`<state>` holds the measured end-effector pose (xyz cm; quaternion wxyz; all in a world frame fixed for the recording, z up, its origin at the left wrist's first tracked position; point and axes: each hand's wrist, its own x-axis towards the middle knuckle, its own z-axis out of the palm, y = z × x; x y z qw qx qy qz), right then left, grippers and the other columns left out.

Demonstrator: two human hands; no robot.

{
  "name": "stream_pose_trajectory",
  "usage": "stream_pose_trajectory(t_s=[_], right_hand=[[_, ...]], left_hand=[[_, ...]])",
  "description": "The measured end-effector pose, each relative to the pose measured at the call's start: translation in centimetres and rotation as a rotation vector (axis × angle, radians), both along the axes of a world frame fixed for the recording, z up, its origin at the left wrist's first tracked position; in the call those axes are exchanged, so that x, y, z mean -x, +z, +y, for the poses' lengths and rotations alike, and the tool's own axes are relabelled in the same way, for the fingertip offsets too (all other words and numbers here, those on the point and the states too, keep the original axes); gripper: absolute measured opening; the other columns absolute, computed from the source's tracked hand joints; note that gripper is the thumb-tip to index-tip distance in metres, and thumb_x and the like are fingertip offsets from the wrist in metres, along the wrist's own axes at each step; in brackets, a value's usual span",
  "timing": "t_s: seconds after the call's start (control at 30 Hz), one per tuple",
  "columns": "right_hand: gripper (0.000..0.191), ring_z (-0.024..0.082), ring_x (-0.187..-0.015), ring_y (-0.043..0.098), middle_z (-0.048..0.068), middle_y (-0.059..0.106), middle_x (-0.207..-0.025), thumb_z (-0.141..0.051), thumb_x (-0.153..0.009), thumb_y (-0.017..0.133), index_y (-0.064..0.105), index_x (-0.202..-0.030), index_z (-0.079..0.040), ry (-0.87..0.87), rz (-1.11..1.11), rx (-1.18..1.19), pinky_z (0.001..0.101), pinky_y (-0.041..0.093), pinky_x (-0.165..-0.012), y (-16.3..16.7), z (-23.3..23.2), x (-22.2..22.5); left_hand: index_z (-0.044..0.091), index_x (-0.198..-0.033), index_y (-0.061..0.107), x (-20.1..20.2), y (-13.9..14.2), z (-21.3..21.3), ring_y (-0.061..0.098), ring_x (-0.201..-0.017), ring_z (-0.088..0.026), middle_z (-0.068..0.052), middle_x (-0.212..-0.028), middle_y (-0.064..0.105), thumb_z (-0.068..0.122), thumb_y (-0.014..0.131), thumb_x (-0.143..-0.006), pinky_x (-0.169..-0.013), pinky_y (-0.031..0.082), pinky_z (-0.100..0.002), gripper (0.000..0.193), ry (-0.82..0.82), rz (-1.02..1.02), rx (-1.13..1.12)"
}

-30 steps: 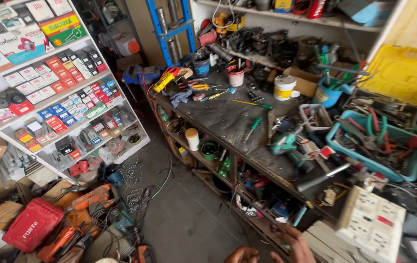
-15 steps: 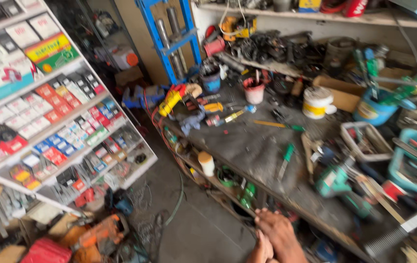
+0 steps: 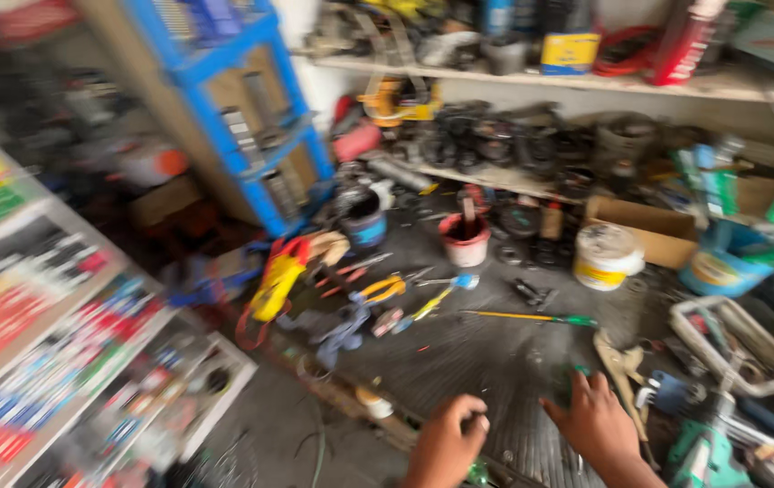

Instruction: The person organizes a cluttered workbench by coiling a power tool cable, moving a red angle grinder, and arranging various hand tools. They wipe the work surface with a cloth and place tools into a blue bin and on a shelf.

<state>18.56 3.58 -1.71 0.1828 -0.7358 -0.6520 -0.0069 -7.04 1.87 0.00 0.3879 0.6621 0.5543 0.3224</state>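
The view is blurred by motion. My left hand (image 3: 446, 443) is curled into a loose fist over the front edge of the dark ribbed workbench (image 3: 486, 361), and I see nothing in it. My right hand (image 3: 597, 420) lies just to its right with fingers spread on the bench top, fingertips beside a small green object (image 3: 571, 375) too blurred to identify. Beyond the hands lie a long screwdriver with a green handle (image 3: 532, 316) and orange-handled pliers (image 3: 382, 289).
The bench is cluttered: a yellow tool (image 3: 278, 285), a red-and-white cup (image 3: 466, 239), a white tub (image 3: 606, 256), a cardboard box (image 3: 649, 226), a white tray (image 3: 731, 343), a green power tool (image 3: 703, 452). A blue rack (image 3: 251, 117) stands behind, a display of packaged goods (image 3: 34, 325) on the left.
The view has swung closer to the bench and upward. My hands have risen from the bottom edge and separated, now resting apart over the front of the bench.
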Motion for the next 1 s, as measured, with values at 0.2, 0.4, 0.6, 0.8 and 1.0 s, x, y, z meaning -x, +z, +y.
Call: stream_pose_trajectory(t_s=[0.2, 0.4, 0.6, 0.8, 1.0], right_hand=[[0.070, 0.037, -0.100, 0.071, 0.016, 0.061, -0.125, -0.045, -0.078, 0.076, 0.053, -0.136, -0.016, -0.278, 0.126, 0.266, 0.0454, 0.060, -0.078, 1.0, 1.7, -0.1], [0.061, 0.037, -0.102, 0.070, 0.013, 0.070, -0.119, -0.036, -0.076, 0.079, 0.058, -0.131, -0.020, -0.416, 0.225, 0.195, 0.0471, 0.058, -0.084, -0.1, 1.1, 0.4], [0.065, 0.028, -0.093, 0.078, 0.010, 0.080, -0.103, -0.020, -0.077, 0.080, 0.055, -0.137, -0.017, -0.597, 0.623, 0.057, 0.0390, 0.060, -0.080, 0.1, 0.4, 1.1], [0.060, 0.018, -0.085, 0.075, 0.010, 0.071, -0.103, -0.006, -0.086, 0.073, 0.050, -0.142, -0.012, -0.694, 1.115, -0.276, 0.0323, 0.060, -0.071, 3.7, -0.5, -3.2], [0.059, 0.016, -0.094, 0.070, 0.006, 0.060, -0.103, -0.001, -0.089, 0.068, 0.047, -0.143, -0.009, -0.561, 1.310, -0.644, 0.0321, 0.064, -0.079, 3.4, -1.7, -6.9]], left_hand=[[0.009, -0.107, 0.067, -0.4, 0.9, 10.6, 0.065, -0.107, -0.035, -0.011, -0.111, 0.072, 0.017, 0.074, -0.087, -0.093, 0.051, -0.046, 0.023, -0.290, 0.184, -0.328], [0.009, -0.108, 0.067, -6.9, -1.5, 19.3, 0.066, -0.104, -0.036, -0.012, -0.114, 0.070, 0.011, 0.066, -0.088, -0.085, 0.053, -0.047, 0.020, -0.612, 0.190, -0.524], [0.012, -0.121, 0.063, -16.3, -4.5, 22.6, 0.068, -0.102, -0.031, -0.009, -0.110, 0.069, 0.014, 0.054, -0.097, -0.078, 0.056, -0.047, 0.026, -0.747, 0.475, -0.741], [0.022, -0.153, 0.045, -17.7, -2.3, 23.4, 0.069, -0.095, -0.033, -0.012, -0.106, 0.066, 0.010, 0.054, -0.096, -0.071, 0.058, -0.046, 0.059, -0.903, 0.714, -0.797], [0.026, -0.157, 0.037, -20.3, 10.9, 24.1, 0.070, -0.092, -0.037, -0.016, -0.120, 0.065, 0.001, 0.051, -0.093, -0.074, 0.058, -0.047, 0.070, -0.824, 0.325, -0.718]])
